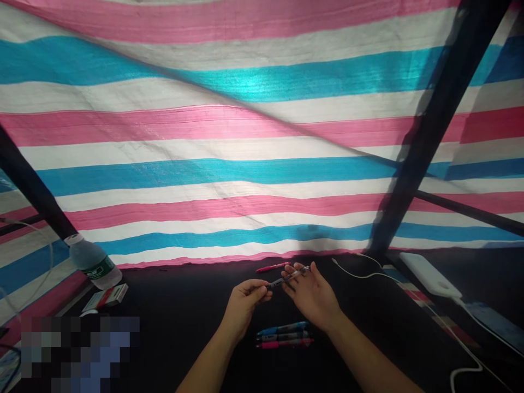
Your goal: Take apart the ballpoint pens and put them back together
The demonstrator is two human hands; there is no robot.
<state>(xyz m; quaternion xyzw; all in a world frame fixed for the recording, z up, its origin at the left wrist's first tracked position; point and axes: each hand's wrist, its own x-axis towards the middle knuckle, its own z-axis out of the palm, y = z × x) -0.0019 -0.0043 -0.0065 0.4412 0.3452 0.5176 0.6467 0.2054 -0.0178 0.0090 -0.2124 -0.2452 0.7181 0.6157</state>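
Both my hands are raised over a dark table, holding one thin pen (289, 277) between them. My left hand (245, 299) pinches the pen's near end with closed fingers. My right hand (311, 292) grips the far part, fingers curled around it. Below my hands lie three pens side by side (283, 335): a blue one, a dark one and a pink one. A red pen (272, 267) lies further back by the striped sheet.
A pink, white and blue striped sheet (229, 164) hangs behind the table. A plastic bottle (93, 262) lies at the left beside a small red and white box (109, 296). A white power bank (429, 274) with a white cable (458, 338) sits at the right.
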